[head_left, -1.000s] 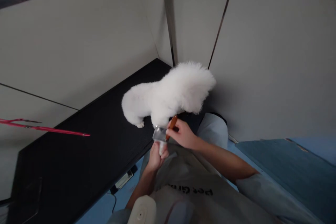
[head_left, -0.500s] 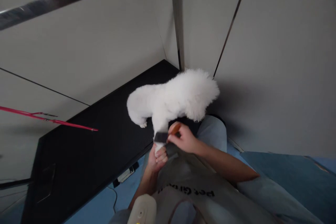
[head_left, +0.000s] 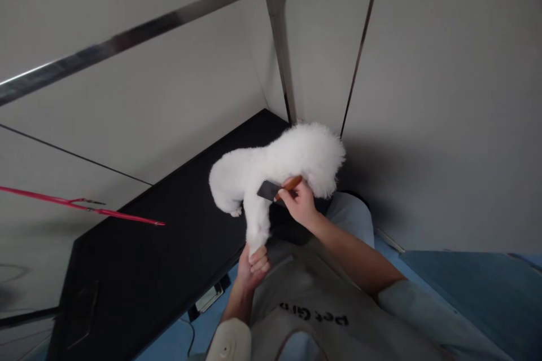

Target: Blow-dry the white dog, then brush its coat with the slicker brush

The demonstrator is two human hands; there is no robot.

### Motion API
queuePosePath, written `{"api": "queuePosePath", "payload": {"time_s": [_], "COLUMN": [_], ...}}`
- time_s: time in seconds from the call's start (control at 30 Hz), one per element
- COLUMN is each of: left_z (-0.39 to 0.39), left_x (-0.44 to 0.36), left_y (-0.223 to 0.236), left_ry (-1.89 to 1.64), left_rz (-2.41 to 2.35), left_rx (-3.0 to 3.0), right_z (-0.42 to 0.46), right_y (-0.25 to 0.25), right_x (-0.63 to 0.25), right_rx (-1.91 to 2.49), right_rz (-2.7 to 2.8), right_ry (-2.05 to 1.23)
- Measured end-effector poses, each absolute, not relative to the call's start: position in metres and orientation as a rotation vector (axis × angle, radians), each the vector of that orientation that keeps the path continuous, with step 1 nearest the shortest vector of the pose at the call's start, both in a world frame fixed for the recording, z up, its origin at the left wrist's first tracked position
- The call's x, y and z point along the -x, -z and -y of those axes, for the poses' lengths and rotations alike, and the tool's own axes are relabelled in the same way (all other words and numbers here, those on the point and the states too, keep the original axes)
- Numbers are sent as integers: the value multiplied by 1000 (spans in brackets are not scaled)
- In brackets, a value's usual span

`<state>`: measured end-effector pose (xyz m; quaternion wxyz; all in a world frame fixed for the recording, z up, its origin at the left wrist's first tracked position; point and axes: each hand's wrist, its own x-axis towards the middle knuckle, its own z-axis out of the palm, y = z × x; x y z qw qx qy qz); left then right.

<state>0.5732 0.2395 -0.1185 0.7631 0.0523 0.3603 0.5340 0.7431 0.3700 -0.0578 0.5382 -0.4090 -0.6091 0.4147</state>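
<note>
White, fluffy-coated dog [head_left: 283,162]: mid-view, one white, furry leg [head_left: 256,219] stretched toward me. From far left: thin red strap [head_left: 127,216], apart from the dog; black, flat-topped table [head_left: 178,248] beneath the animal. My left hand [head_left: 253,265] wraps the leg's lower end; firm but gentle suits, I judge. Flat, dark-headed brush [head_left: 269,190] lies over the upper leg, contact unclear; my right hand [head_left: 302,204] is closed round its orange-brown handle [head_left: 293,182]. Short, light strokes should serve best.

Grey walls [head_left: 444,84], dim light; black table [head_left: 169,259] by wall; blue floor [head_left: 169,341].
</note>
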Motion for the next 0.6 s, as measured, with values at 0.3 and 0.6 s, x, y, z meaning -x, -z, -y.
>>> {"api": "queuePosePath", "payload": {"time_s": [0.3, 0.6], "left_z": [-253, -256], "left_x": [-575, -570], "left_y": [91, 105], "left_ry": [-1057, -968], "left_rz": [-885, -705], "left_rx": [-150, -335], "right_z": [-352, -342], "right_y": [57, 55], "right_x": [-747, -745], "right_rx": [995, 985], "right_rz": [1382, 1431], "right_ry": [-961, -1002]}}
